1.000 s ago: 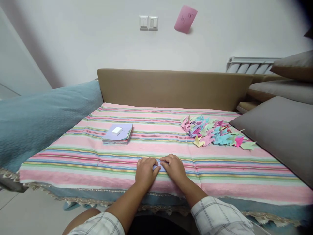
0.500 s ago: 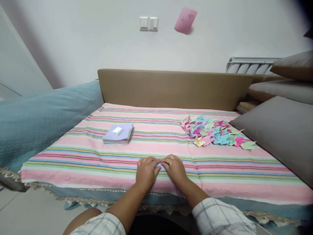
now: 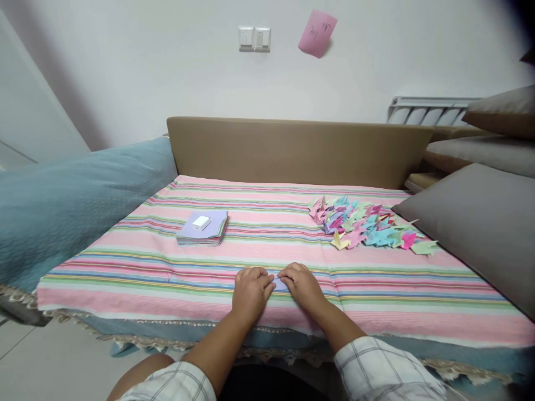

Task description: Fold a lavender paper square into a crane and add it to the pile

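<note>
A small piece of lavender paper point(image 3: 280, 284) lies on the striped cloth point(image 3: 125, 262) near its front edge, mostly covered by my fingers. My left hand point(image 3: 251, 291) is closed on the paper's left side, thumb and forefinger together at its edge. From the right, my right hand point(image 3: 301, 285) pinches the far edge of the same paper, with its fingertips just apart from the left ones. The folds under my fingers are hidden.
A stack of coloured paper sheets point(image 3: 217, 231) with a small white block point(image 3: 201, 223) on top sits left. Several folded paper cranes point(image 3: 355, 231) cluster at the right. Grey cushions point(image 3: 480, 223) lean on the right side; a brown backrest point(image 3: 292, 153) stands behind.
My right hand has slid slightly to the right along the paper, so more lavender shows between my hands. My left hand stays nearly in place.
</note>
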`<state>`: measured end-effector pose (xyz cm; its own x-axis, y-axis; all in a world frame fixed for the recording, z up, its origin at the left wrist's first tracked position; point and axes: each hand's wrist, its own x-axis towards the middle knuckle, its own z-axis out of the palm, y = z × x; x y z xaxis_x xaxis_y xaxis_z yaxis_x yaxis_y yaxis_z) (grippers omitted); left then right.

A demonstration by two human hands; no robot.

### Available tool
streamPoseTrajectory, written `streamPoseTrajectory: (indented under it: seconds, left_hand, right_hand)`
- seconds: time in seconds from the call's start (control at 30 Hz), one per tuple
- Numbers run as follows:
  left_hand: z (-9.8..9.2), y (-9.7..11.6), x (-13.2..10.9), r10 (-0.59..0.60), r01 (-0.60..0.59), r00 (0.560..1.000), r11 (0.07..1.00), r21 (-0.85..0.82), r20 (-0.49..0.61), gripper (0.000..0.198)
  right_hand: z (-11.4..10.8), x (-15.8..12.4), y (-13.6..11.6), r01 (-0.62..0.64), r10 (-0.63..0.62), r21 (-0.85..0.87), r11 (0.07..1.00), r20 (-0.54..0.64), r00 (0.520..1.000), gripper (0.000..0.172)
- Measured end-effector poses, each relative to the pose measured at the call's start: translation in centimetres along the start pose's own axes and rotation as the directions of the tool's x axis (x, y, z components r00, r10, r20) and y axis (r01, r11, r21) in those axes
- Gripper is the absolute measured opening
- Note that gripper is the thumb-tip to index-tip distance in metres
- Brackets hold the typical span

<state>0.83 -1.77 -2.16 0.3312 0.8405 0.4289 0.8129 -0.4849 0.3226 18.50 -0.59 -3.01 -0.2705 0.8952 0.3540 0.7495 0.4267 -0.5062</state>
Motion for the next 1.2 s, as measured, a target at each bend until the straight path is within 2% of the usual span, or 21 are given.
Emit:
streamPoseTrajectory:
  seconds: [0.23,0.57,0.83,1.0,1.2]
  left_hand:
    - [0.20,-0.19,-0.09,0.008,-0.008,1.000,1.000,0.030,-0.005,0.013]
    - [0.29,-0.20,-0.23,0.044,-0.042,0.999,0.997,0.058,-0.031,0.016]
    - [0.30,-0.11,-0.21,0.059,-0.056,0.997,0.996,0.068,-0.049,0.012]
    - [0.16,-0.12,-0.30,0.032,-0.029,0.998,0.999,0.041,-0.052,0.022]
    - [0.21,-0.26,-0.33,0.052,-0.049,0.996,0.997,0.052,-0.066,0.015]
  right_hand:
    - [-0.26,-0.15,0.40,0.097,-0.095,-0.062,0.993,0.028,0.995,0.019]
    - [-0.34,-0.16,0.21,0.083,-0.083,-0.042,0.996,0.001,0.997,0.019]
    - [-0.27,-0.46,-0.20,0.205,-0.209,-0.119,0.972,-0.027,0.978,0.033]
    - [0.02,-0.54,0.21,0.199,-0.206,-0.149,0.969,-0.029,0.978,0.031]
    - [0.23,-0.42,0.43,0.188,-0.194,-0.128,0.974,-0.031,0.981,0.035]
